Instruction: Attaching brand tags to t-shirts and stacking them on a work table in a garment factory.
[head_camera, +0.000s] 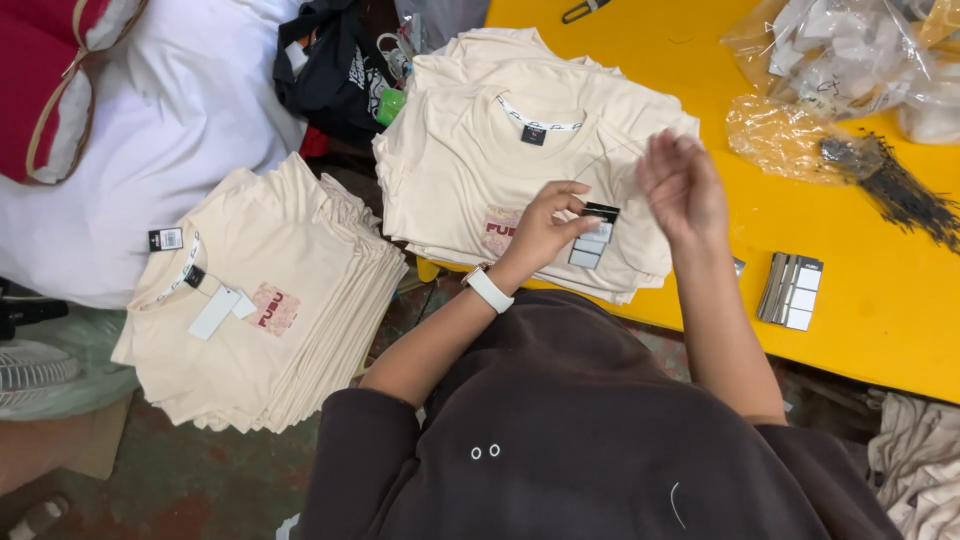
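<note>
My left hand (545, 225), with a white band on the wrist, pinches a small stack of paper hang tags (592, 236) over a pile of folded cream T-shirts (500, 130) on the yellow table (880, 300). My right hand (682, 185) hovers just right of the tags, fingers loosely curled, a thin string running from it toward the shirt's collar. Whether it grips the string is unclear. The top shirt has a black neck label and a small reddish chest print.
A second pile of tagged cream shirts (260, 300) sits lower left. More hang tags (792, 290) lie on the table at right, with a bundle of black tag strings (900, 190) and clear plastic bags (840, 60). Dark garments (330, 70) and a white bundle (180, 120) lie behind.
</note>
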